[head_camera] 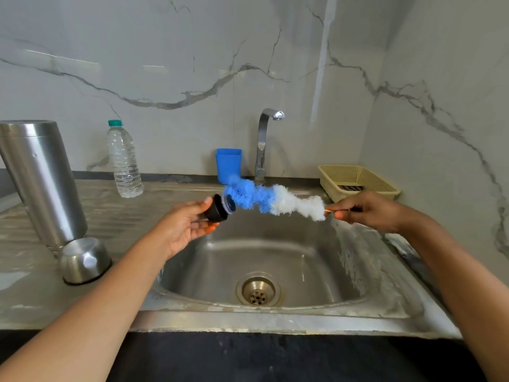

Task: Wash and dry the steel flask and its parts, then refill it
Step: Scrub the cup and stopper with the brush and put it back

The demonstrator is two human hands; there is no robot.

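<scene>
Gripping what in the left hand (187,224), out over the sink (275,257)?

Gripping the flask's black stopper (216,210), thumb on top and fingers curling beneath, with the grey inner end turned to the right.

Touching it with anything?

Touching it with the blue tip of the bottle brush (270,199), bending across above the basin, blue bristles nearest the stopper and white ones nearest the handle.

Holding that brush how?

Pinching its thin handle in the right hand (369,212), between thumb and fingertips, just in front of the yellow basket (358,179).

Seeing the steel flask (41,180) anywhere?

Seeing it standing upside down on the tabletop (115,216) at far left, well apart from both hands, with the steel cup (85,260) lying mouth down just beside its foot.

Noticing anything further back?

Noticing a clear water bottle (124,161) with a green cap, a blue cup (228,164) and the tap (264,144), all standing along the marble wall.
</scene>
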